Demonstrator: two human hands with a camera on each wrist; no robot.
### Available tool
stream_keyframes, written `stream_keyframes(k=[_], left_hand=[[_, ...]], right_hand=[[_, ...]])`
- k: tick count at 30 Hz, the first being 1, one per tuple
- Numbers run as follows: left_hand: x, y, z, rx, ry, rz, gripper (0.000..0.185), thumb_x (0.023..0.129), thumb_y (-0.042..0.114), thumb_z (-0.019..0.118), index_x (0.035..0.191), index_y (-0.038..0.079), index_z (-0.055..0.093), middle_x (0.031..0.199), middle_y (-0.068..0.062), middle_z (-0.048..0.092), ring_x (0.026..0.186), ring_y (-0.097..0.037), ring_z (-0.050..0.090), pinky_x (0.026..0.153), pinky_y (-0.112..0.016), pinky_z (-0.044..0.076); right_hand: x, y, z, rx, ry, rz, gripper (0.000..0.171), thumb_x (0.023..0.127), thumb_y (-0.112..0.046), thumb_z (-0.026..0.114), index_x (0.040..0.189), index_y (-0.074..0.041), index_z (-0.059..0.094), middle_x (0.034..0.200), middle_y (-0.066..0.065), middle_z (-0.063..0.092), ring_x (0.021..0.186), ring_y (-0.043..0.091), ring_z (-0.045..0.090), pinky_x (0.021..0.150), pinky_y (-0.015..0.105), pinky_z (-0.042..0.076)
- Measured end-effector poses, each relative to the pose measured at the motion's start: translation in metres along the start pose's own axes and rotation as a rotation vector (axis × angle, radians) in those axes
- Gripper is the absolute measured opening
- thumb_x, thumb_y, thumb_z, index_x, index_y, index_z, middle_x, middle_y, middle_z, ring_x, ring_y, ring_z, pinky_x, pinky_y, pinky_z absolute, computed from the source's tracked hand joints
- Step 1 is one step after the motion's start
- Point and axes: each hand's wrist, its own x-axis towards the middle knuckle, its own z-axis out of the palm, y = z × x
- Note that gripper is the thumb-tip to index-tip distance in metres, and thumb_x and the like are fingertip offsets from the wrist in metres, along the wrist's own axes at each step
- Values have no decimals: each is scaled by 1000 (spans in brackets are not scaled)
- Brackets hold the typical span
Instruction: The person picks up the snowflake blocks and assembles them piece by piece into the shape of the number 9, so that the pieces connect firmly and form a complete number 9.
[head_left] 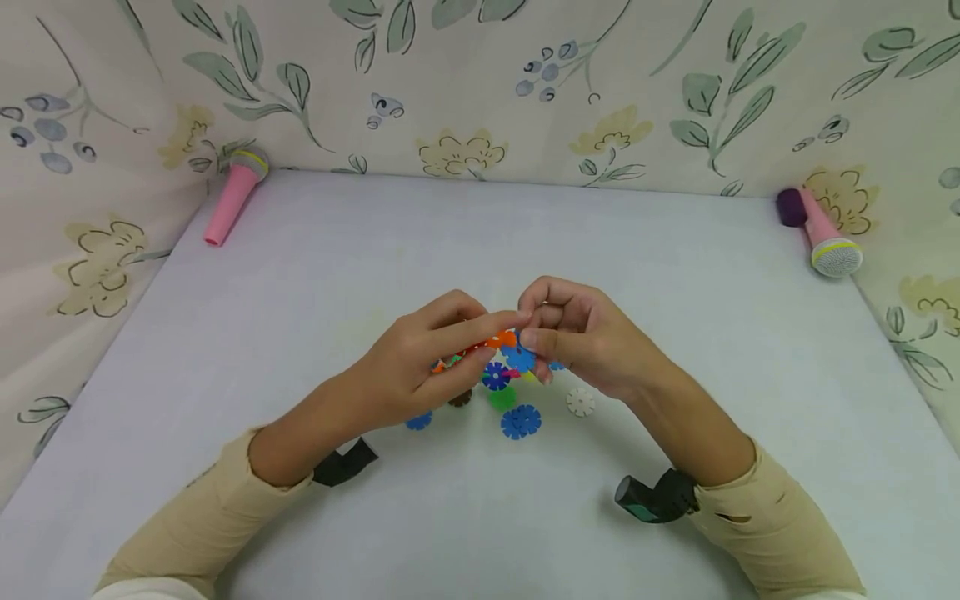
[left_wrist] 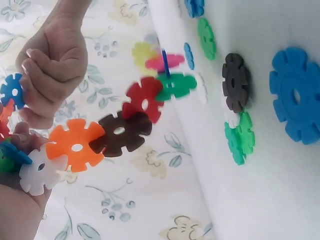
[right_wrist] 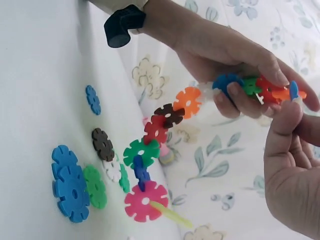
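Note:
A chain of notched plastic discs hangs from my left hand (head_left: 420, 354), whose fingers and thumb grip it near its upper end. In the right wrist view the chain shows a white disc (right_wrist: 206, 91), an orange disc (right_wrist: 187, 102), a brown disc (right_wrist: 170, 116), a red disc (right_wrist: 155, 130), a green disc (right_wrist: 142, 151), a pink disc (right_wrist: 146, 201) and a yellow disc (right_wrist: 172, 215) at the bottom. My right hand (head_left: 592, 337) pinches a blue disc (left_wrist: 11, 92) between thumb and fingers. It touches an orange disc (head_left: 501, 340) at the chain's upper end.
Loose discs lie on the white table (head_left: 480, 517) below the hands, among them blue discs (head_left: 521, 422), a white disc (head_left: 581, 402) and a brown disc (right_wrist: 102, 145). Pink microphones stand off at the back left (head_left: 234, 200) and back right (head_left: 823, 225). Floral cloth (head_left: 480, 92) borders the table.

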Motion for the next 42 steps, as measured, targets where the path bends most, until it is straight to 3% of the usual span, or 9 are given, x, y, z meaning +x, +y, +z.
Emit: stream_keyframes(k=[3, 8, 15, 19, 22, 28, 31, 37, 42], left_hand=[[1, -1, 0, 5, -4, 14, 36, 105, 24, 51, 134, 7, 63, 102, -5, 56, 78, -9, 49, 61, -18, 42], [2, 1, -7, -38, -41, -86, 37, 98, 18, 63, 133, 8, 64, 97, 1, 59, 81, -5, 52, 63, -19, 47], [3, 7, -17, -89, -164, -288, 60, 93, 12, 73, 147, 8, 49, 136, 0, 58, 107, -10, 57, 88, -30, 52], [4, 7, -19, -90, -177, -384, 60, 94, 19, 73, 147, 10, 48, 145, 0, 52, 126, -12, 51, 100, -37, 48], [3, 6, -21, -49, -122, -432, 58, 89, 25, 79, 142, 13, 56, 131, 3, 60, 110, -10, 56, 85, -34, 53], [3, 6, -26, -3, -35, -412, 48, 81, 23, 87, 126, 17, 71, 91, 7, 56, 81, -11, 51, 57, -29, 44], [3, 7, -28, 4, -26, -406, 46, 80, 22, 87, 123, 18, 73, 88, 6, 53, 78, -11, 50, 53, -27, 43], [3, 9, -30, 15, -35, -404, 43, 80, 22, 87, 121, 16, 73, 92, 6, 59, 82, -11, 54, 54, -27, 47], [4, 11, -30, 10, -45, -399, 41, 81, 22, 86, 119, 14, 73, 103, 7, 67, 95, -9, 60, 66, -27, 56]], right_hand=[[0, -1, 2, -23, 30, 6, 16, 96, 8, 53, 104, -5, 58, 82, 8, 63, 63, 17, 60, 63, 26, 56], [1, -3, 5, -93, 95, -2, 11, 97, 5, 55, 102, -4, 56, 80, 9, 61, 63, 19, 60, 63, 28, 56], [3, -5, 1, -201, 175, 37, 5, 102, -5, 55, 106, -3, 56, 81, 15, 64, 66, 26, 67, 65, 34, 59], [4, -3, -17, -368, 130, 109, 9, 104, -6, 51, 108, -1, 58, 85, 19, 65, 66, 31, 64, 59, 35, 57], [4, 3, -33, -595, 56, 228, 9, 102, -5, 55, 107, -2, 61, 84, 16, 65, 65, 29, 58, 57, 33, 53], [9, 24, -36, -1038, -173, 425, 14, 92, -9, 72, 105, -13, 68, 83, -3, 62, 80, 18, 57, 70, 32, 52], [12, 36, -26, -1059, -241, 476, 20, 88, -17, 79, 105, -16, 68, 83, -5, 61, 82, 17, 57, 71, 31, 52], [18, 52, -9, -1060, -235, 495, 34, 82, -23, 86, 111, -17, 70, 102, -8, 66, 94, 13, 60, 79, 28, 54], [18, 52, -8, -1061, -191, 525, 27, 85, -18, 83, 105, -14, 66, 90, -3, 61, 89, 16, 57, 74, 29, 53]])
